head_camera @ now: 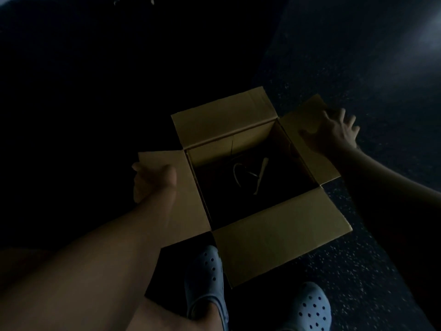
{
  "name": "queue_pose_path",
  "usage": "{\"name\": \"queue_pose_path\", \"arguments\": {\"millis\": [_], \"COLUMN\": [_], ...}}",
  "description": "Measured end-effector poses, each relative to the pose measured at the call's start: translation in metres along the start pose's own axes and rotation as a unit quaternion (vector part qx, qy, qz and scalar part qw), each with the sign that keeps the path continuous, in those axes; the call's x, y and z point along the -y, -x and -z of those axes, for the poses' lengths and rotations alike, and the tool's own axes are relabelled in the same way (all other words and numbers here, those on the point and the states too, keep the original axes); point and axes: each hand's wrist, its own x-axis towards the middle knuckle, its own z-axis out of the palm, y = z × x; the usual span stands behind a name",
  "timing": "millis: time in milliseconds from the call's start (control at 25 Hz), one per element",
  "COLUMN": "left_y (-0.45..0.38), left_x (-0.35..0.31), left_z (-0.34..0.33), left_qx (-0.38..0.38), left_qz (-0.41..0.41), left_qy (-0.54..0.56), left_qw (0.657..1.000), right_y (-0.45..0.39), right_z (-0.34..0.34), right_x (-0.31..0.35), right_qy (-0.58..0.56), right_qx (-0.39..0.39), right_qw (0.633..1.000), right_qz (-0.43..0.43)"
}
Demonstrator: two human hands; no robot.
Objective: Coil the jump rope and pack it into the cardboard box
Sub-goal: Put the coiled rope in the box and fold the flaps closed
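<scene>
With the jump rope (253,175) already in the cardboard box (274,237), closing is next: left hand (152,181) grips the left flap (188,187), right hand (334,132) rests spread open on the right flap (307,144).

Cardboard box (281,237) mouth stands open, flaps splayed outward.

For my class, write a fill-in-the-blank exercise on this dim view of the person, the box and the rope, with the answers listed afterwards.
1. All four flaps of the cardboard box are folded ____.
2. The jump rope lies ____ the box.
3. The left hand and the right hand each rest on a side ____.
4. The person's light clogs stand at the box's ____ side.

Answers: open; inside; flap; near
</scene>
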Motion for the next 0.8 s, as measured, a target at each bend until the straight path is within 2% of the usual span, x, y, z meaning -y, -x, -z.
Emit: {"name": "queue_pose_path", "arguments": {"millis": [120, 280, 400, 520, 600, 680, 800], "left_y": [0.038, 0.079, 0.084, 0.074, 0.068, 0.065, 0.062], "left_x": [-0.027, -0.058, -0.054, -0.042, -0.033, -0.024, -0.016], "left_z": [0.014, -0.002, -0.026, -0.043, -0.053, -0.064, -0.077], "left_qx": [-0.045, 0.003, 0.107, 0.189, 0.244, 0.275, 0.239], "left_qz": [-0.092, -0.243, -0.364, -0.459, -0.474, -0.462, -0.482], "left_qy": [0.007, -0.013, -0.121, -0.232, -0.281, -0.314, -0.370], "left_qw": [0.995, 0.970, 0.917, 0.836, 0.798, 0.783, 0.757], "right_y": [0.022, 0.055, 0.068, 0.077, 0.080, 0.082, 0.080], "right_z": [0.017, 0.026, 0.011, -0.021, -0.044, -0.068, -0.092], "right_x": [0.012, 0.046, 0.072, 0.084, 0.087, 0.087, 0.085], "right_qy": [0.004, -0.032, -0.111, -0.116, -0.064, -0.044, -0.036], "right_qx": [-0.034, -0.057, -0.030, 0.012, 0.045, 0.067, 0.049], "right_qw": [0.999, 0.993, 0.988, 0.984, 0.983, 0.981, 0.980], "right_qz": [0.037, 0.094, 0.103, 0.135, 0.165, 0.177, 0.188]}}
